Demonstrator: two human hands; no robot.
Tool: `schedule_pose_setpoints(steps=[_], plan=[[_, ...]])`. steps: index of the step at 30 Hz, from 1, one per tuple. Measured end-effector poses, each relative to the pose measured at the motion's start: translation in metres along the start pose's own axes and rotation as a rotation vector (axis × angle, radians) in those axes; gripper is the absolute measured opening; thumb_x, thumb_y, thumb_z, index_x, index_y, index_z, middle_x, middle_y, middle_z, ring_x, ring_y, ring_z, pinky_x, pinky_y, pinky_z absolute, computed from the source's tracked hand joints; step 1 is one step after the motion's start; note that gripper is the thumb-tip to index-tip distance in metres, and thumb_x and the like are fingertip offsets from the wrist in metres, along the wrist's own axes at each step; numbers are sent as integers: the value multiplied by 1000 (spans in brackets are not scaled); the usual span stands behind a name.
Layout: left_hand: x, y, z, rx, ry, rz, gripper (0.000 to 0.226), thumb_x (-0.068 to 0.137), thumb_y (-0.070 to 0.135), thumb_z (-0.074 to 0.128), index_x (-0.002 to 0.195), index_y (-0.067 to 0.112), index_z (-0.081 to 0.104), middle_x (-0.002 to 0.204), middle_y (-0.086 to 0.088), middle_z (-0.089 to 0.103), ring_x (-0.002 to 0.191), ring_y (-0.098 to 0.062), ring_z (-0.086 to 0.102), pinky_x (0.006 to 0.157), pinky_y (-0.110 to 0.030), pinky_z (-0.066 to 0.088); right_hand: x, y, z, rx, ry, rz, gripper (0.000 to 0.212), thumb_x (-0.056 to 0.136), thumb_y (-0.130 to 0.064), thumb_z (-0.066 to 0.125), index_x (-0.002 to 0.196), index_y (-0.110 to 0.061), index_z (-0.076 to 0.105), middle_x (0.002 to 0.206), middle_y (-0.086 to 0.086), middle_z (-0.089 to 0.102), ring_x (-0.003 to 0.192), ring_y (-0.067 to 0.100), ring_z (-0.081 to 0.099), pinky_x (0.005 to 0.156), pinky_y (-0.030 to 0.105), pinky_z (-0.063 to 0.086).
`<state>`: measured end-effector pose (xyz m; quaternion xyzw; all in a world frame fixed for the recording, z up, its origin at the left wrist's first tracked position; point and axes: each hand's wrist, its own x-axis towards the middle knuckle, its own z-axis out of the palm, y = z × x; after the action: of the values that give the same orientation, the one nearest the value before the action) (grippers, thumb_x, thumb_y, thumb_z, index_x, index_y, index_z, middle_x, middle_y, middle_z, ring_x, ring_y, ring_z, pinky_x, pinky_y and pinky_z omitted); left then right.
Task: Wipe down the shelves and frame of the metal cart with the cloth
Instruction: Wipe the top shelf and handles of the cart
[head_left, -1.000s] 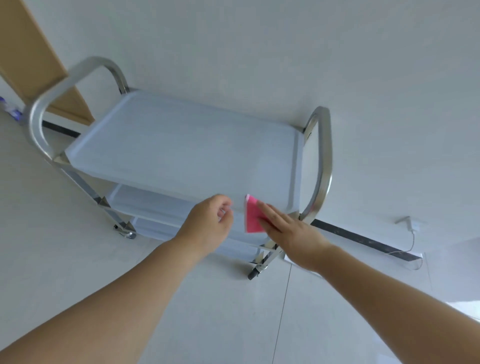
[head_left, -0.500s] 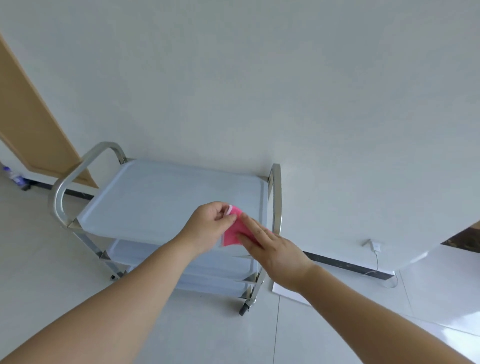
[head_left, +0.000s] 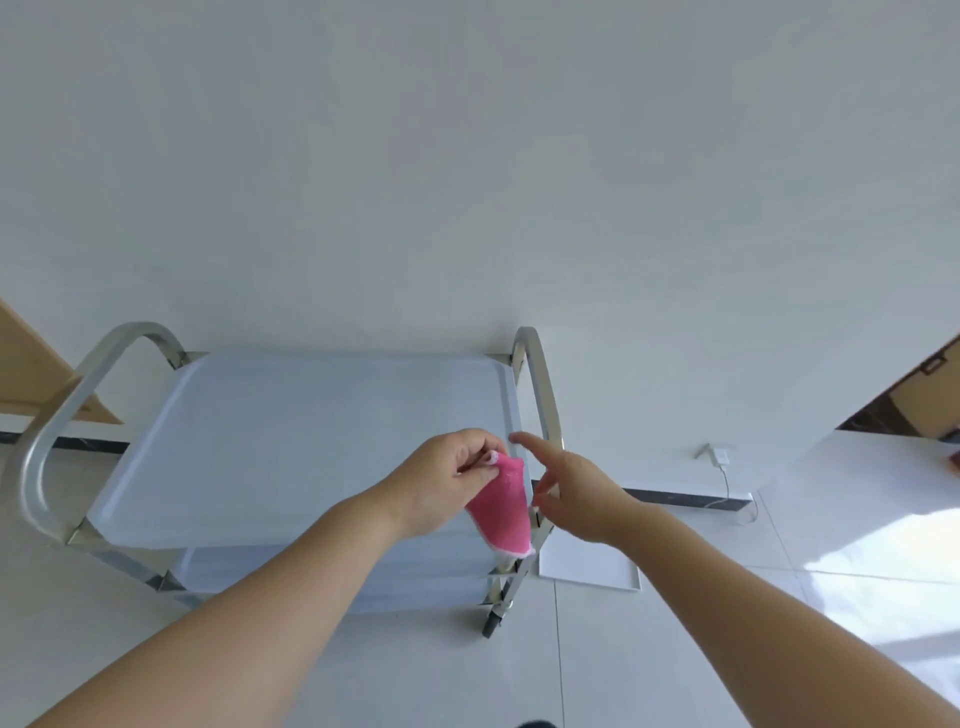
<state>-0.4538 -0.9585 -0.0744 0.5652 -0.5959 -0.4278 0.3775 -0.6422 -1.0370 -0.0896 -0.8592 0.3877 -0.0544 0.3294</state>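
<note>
Left hand (head_left: 447, 478) is now pinching the pink cloth (head_left: 501, 506) alone above the cart (head_left: 291, 441) top's right edge; my right hand (head_left: 571, 493) is letting go, fingers spread, so wiping is starting

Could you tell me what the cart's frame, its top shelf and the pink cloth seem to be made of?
Cart frame: polished metal tubing, likely stainless steel, judging by its bright mirror-like sheen.
Top shelf: looks like matte brushed sheet metal with a raised rim; a pale protective film is possible.
Pink cloth: soft fabric, perhaps microfibre, draping limply with a fuzzy white edge.
</note>
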Motion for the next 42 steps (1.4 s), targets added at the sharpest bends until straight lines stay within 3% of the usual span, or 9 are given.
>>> schedule_pose_setpoints(steps=[2, 5, 11, 14, 17, 21, 27, 36, 42], plan=[[8, -7, 1, -17, -17, -8, 18, 91, 17, 52, 90, 32, 62, 81, 14, 66, 81, -3, 59, 76, -19, 46, 6, 7, 3, 61, 11, 65, 37, 80, -6, 53, 112, -24, 58, 86, -14, 60, 73, 12, 60, 73, 31, 51], [23, -25, 4, 21, 8, -50, 18, 91, 18, 50, 87, 31, 61, 78, 13, 63, 76, -4, 57, 73, -21, 45, 9, 31, 3, 9, 40, 142, 21, 80, -8, 49, 91, -23, 60, 76, -12, 60, 66, 12, 54, 68, 31, 48], [74, -53, 28, 146, 107, -188, 19, 92, 13, 47, 88, 28, 59, 71, 11, 58, 62, -6, 54, 59, -27, 45, 33, 83, -18, -164, 122, 180, 21, 86, -10, 45, 97, -15, 62, 90, 2, 66, 80, 23, 59, 69, 34, 48], [112, -53, 33, 156, 214, -223, 15, 91, 13, 50, 102, 23, 56, 91, 5, 63, 84, -15, 60, 71, -32, 51, 66, 103, -32, -120, 212, 220, 26, 89, -8, 42, 107, -12, 60, 104, 8, 63, 87, 28, 60, 75, 34, 48], [132, -59, 30, 278, 267, -251, 36, 88, 12, 55, 123, 13, 49, 123, -3, 56, 113, -19, 53, 95, -28, 39, 91, 122, -31, -66, 192, 354, 43, 92, -21, 46, 133, -9, 39, 131, 10, 41, 91, 27, 60, 81, 34, 46], [115, -62, 26, 429, 209, -174, 32, 87, 8, 52, 119, 11, 54, 128, -3, 53, 120, -16, 47, 98, -20, 30, 100, 125, 8, 127, 158, 583, 45, 92, -44, 45, 111, -5, 39, 115, 15, 44, 82, 24, 47, 70, 33, 38], [87, -63, 13, 504, 119, -137, 28, 88, 10, 49, 115, 14, 57, 124, 3, 54, 116, -11, 47, 96, -19, 34, 102, 109, 54, 454, 340, 725, 35, 91, -47, 43, 98, -13, 47, 79, -2, 57, 62, 9, 54, 49, 24, 38], [51, -61, -22, 548, 97, -61, 28, 88, 12, 48, 114, 17, 58, 122, 7, 55, 114, -10, 47, 94, -22, 37, 104, 98, 69, 355, 506, 650, 22, 88, -40, 49, 94, -22, 38, 76, -7, 53, 64, 15, 51, 61, 33, 40], [54, -65, -39, 578, 73, -53, 28, 88, 10, 48, 113, 17, 59, 119, 5, 56, 112, -11, 49, 93, -24, 39, 127, 102, 54, 213, 406, 638, 29, 91, -41, 44, 100, -14, 41, 83, 2, 57, 72, 25, 57, 65, 39, 49]])
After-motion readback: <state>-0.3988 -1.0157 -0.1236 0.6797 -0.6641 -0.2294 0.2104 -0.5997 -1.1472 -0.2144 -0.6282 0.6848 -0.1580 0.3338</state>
